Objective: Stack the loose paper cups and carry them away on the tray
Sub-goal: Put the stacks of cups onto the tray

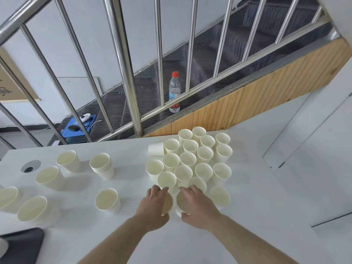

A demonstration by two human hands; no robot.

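Head view, looking down. White tabletop fills the lower frame. Behind it, a steel stair railing with dark tread-plate steps and a wood-panelled side.

Dark tray: one, at the near left corner of the tabletop, only partly in frame. Whether anything sits on it cannot be told.

Clustered cups: a tight group of upright paper cups on the right half of the tabletop, roughly twenty, rims touching or nearly so. One more cup lies on its side at the far left edge of the cluster.

Loose cups on the left half: six spots counted. One is plainly a nested stack with several rims showing; the others look like singles or short stacks, well apart from one another.

Hands: two, both at the near edge of the cluster. Left hand wraps a cup from its left side, fingers curled over the rim. Right hand grips a second cup just beside it, thumb at the near rim, fingers over the far rim. The two held cups stand nearly touching.

Water bottle: one, red cap, upright on a stair step behind the railing.

Round cable port: one, set in the tabletop far left.
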